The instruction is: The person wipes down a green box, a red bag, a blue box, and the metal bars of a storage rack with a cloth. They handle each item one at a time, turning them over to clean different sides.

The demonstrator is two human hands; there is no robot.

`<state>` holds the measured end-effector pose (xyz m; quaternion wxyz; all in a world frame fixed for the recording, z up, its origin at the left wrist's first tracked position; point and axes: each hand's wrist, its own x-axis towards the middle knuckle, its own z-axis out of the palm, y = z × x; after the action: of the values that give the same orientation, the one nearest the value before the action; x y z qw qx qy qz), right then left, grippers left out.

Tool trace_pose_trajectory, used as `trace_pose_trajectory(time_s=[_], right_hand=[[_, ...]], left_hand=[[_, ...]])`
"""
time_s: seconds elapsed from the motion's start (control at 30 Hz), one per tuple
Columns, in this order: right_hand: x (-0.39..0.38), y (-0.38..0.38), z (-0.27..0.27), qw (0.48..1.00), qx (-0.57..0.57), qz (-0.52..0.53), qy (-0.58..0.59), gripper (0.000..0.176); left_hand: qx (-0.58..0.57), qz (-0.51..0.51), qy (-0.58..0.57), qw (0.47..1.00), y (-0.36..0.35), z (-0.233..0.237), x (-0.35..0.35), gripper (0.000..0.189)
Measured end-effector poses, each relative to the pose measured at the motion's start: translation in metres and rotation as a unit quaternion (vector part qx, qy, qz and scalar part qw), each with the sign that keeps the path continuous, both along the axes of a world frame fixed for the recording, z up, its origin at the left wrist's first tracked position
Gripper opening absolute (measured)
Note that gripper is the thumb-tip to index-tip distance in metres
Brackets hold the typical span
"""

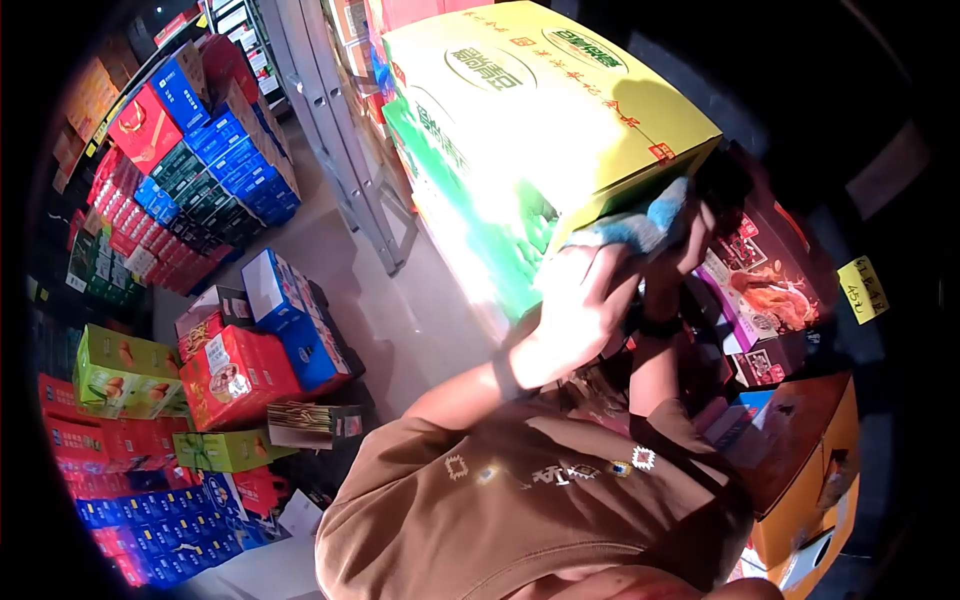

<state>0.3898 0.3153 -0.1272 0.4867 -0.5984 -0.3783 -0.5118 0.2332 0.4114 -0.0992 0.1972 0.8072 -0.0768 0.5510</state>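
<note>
In the head view, we bring both hands together in front of our chest, at the near corner of a large yellow-and-green carton [570,110]. Our left hand [590,300] is bent at the knuckles, its fingers curled over a blue-grey cloth [625,232] and gripping it. Our right hand [690,240] is in shadow just beside the left, with its fingers at the other end of the cloth; we cannot tell how tightly it is closed, since the cloth and the left hand hide part of it. The cloth lies bunched between our hands, right in front of the carton's lower edge; whether it touches the cardboard we cannot tell.

We wear a dark band [508,372] on the left wrist and a brown shirt [540,490]. To the right of our hands are dark boxes with a food picture [770,295], near a yellow price card [862,290]. Across the floor to the left, we see a red box [240,378] beside a blue box [290,320], and a metal ladder [335,130] stands close to the carton.
</note>
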Motion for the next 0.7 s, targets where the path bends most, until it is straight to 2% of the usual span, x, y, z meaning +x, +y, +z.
trace_pose_trajectory(time_s=[0.07, 0.2, 0.27, 0.4, 0.53, 0.57, 0.67, 0.7], right_hand=[[0.016, -0.005, 0.023, 0.999, -0.022, -0.045, -0.017, 0.037], [0.023, -0.004, 0.054, 1.000, -0.011, -0.025, -0.013, 0.041], [0.029, -0.005, 0.049, 1.000, -0.002, -0.019, 0.008, 0.044], [0.030, -0.002, -0.008, 0.989, 0.063, 0.085, 0.103, 0.049], [0.023, -0.016, -0.043, 0.991, -0.012, 0.025, 0.131, 0.041], [0.024, -0.018, -0.053, 0.992, -0.012, 0.040, 0.116, 0.038], [0.021, -0.024, -0.048, 0.994, -0.048, 0.027, 0.097, 0.038], [0.019, -0.023, -0.043, 0.993, -0.031, 0.027, 0.109, 0.038]], left_hand=[[-0.015, 0.016, -0.012, 1.000, -0.010, 0.007, 0.024, 0.029], [-0.014, 0.058, -0.043, 0.997, -0.022, 0.027, 0.047, 0.028], [-0.019, 0.048, -0.042, 0.998, -0.023, 0.026, 0.049, 0.028], [-0.020, 0.031, 0.016, 0.999, -0.023, 0.001, 0.046, 0.023], [-0.028, 0.014, 0.062, 0.998, -0.018, -0.022, 0.029, 0.016], [-0.025, 0.019, 0.083, 0.996, -0.019, -0.027, 0.028, 0.017], [-0.066, 0.003, 0.101, 0.993, -0.019, -0.029, 0.026, 0.018], [-0.026, -0.008, 0.062, 0.998, -0.015, -0.025, 0.026, 0.021]])
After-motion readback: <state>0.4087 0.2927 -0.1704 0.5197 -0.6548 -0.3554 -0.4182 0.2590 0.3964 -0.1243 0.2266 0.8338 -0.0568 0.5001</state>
